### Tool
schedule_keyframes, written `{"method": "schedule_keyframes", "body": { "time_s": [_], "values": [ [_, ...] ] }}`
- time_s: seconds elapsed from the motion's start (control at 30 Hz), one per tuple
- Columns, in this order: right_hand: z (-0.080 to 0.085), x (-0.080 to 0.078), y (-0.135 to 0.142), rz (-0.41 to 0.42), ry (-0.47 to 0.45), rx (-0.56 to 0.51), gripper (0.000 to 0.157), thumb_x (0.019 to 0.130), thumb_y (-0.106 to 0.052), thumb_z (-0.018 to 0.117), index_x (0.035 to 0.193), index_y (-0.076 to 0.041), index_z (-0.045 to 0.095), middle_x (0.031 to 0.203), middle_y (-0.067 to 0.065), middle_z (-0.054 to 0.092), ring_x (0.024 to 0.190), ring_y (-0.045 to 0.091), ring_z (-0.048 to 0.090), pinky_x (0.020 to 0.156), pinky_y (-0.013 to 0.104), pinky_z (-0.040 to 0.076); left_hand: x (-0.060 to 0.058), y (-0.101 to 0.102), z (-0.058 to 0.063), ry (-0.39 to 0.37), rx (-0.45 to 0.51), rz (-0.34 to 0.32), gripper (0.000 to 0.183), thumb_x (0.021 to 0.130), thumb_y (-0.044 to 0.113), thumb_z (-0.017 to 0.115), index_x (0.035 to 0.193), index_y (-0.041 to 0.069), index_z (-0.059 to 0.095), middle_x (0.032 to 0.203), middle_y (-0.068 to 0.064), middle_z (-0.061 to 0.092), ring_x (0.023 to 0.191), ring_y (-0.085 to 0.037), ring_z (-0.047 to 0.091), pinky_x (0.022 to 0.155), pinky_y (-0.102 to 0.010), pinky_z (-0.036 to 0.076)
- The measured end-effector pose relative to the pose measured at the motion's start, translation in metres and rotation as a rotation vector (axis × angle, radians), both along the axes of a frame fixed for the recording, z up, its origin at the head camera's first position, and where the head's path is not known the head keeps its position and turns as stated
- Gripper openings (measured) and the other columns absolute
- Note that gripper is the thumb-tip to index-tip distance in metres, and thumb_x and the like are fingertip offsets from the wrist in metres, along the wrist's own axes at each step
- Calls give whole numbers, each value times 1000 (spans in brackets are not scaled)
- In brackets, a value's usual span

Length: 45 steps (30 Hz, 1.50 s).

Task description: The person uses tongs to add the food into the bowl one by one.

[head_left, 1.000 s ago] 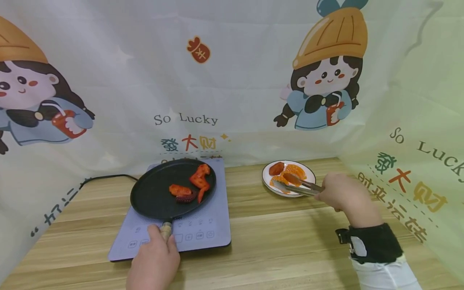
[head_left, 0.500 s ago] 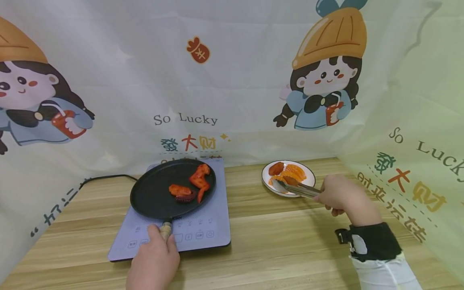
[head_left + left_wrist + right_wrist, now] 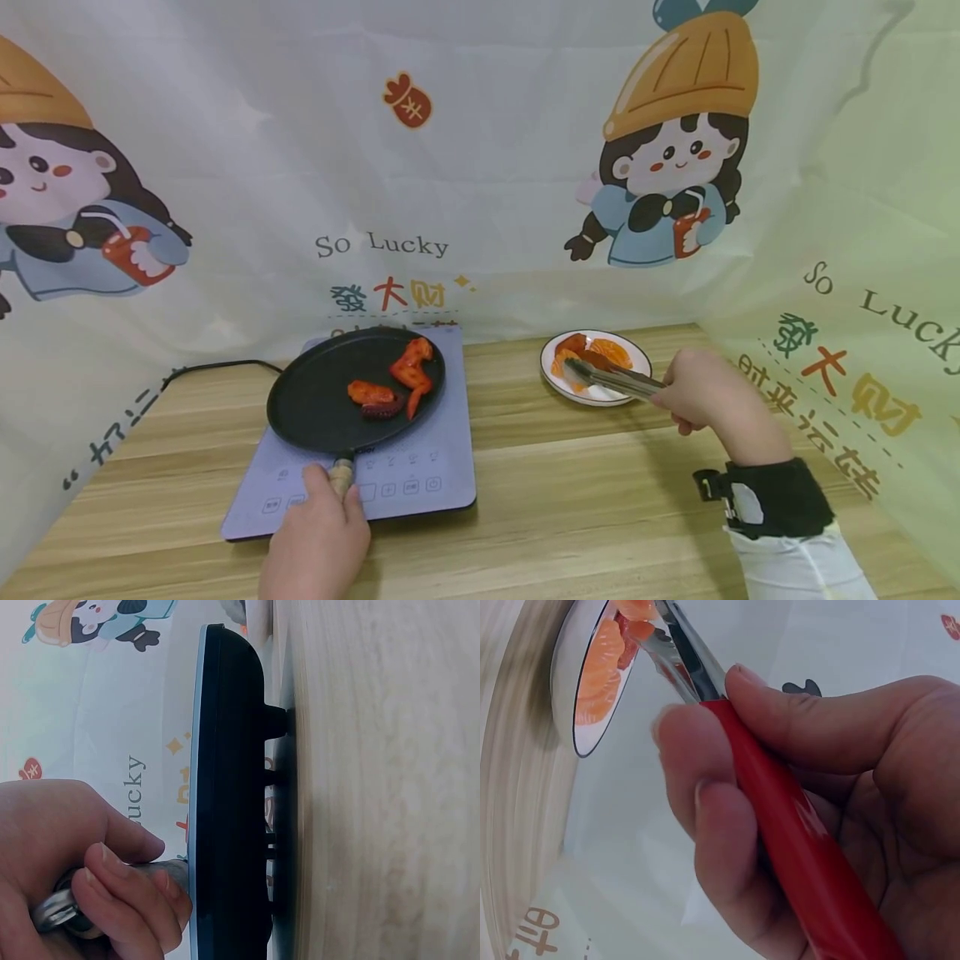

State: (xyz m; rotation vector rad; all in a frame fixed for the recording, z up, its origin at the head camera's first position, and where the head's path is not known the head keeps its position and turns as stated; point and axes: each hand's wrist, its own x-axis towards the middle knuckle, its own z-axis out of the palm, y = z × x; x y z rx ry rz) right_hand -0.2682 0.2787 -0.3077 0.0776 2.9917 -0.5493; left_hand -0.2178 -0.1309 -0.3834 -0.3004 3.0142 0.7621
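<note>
In the head view my left hand (image 3: 318, 537) grips the wooden handle (image 3: 341, 477) of a black frying pan (image 3: 318, 400). A red chicken wing (image 3: 412, 373), a smaller red wing piece (image 3: 371, 392) and a dark red tentacle-like piece (image 3: 382, 410) lie in the pan. My right hand (image 3: 716, 404) holds metal tongs (image 3: 626, 382) by their red handle (image 3: 795, 832). The tongs' tips are at an orange slice with pale streaks (image 3: 564, 362) over a white plate (image 3: 609, 399); whether they pinch it is unclear. Another orange slice (image 3: 615, 352) and a reddish-brown piece (image 3: 572, 342) are there too.
Under the pan is a flat induction cooker (image 3: 420, 492), its black cord (image 3: 217, 365) running left. Wooden tabletop (image 3: 555, 517) spreads in front and between cooker and plate. A printed cloth (image 3: 510, 167) stands behind and at both sides.
The tongs' arms have come closer together, and their tips have shifted slightly left and up over the plate. The orange slice by them has shifted. The left hand and pan hold still.
</note>
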Motion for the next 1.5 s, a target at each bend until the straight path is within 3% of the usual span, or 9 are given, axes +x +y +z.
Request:
{"method": "schedule_keyframes", "body": {
  "time_s": [0.2, 0.6, 0.8, 1.13, 1.5],
  "values": [
    [-1, 0, 3, -10, -1, -22, 22, 89, -15, 65, 70, -5, 67, 49, 2, 55, 43, 13, 53, 47, 26, 39, 0, 0, 0, 9, -4, -1, 43, 100, 29, 43, 122, -5, 28, 69, -18, 54, 53, -27, 51, 43, -39, 39],
    [5, 2, 5, -16, 35, -88, 19, 93, -16, 63, 81, -1, 68, 52, 3, 56, 45, 13, 51, 46, 26, 37, -1, -1, -2, 14, -10, -1, 44, 100, 30, 43, 123, -6, 28, 70, -19, 54, 54, -28, 52, 44, -40, 40],
    [11, 3, 0, 23, 102, -133, 24, 94, -19, 62, 76, -4, 67, 54, 3, 55, 47, 15, 52, 48, 28, 39, -2, 0, -2, 19, -12, -1, 45, 100, 30, 43, 123, -5, 28, 71, -19, 55, 54, -28, 52, 44, -40, 40],
    [11, 4, -34, 125, 166, -178, 27, 97, -20, 59, 73, -8, 64, 53, 2, 54, 47, 16, 51, 51, 31, 38, -3, 2, -2, 10, -4, 5, 46, 100, 31, 43, 125, -5, 28, 72, -20, 53, 53, -27, 50, 43, -38, 38],
    [-6, 7, -94, 243, 258, -128, 27, 92, -19, 65, 67, -12, 61, 52, -3, 46, 48, 13, 45, 50, 27, 35, -1, -1, -1, 31, -20, -14, 46, 100, 29, 43, 124, -7, 28, 70, -21, 55, 54, -28, 52, 44, -41, 40]
  ]
}}
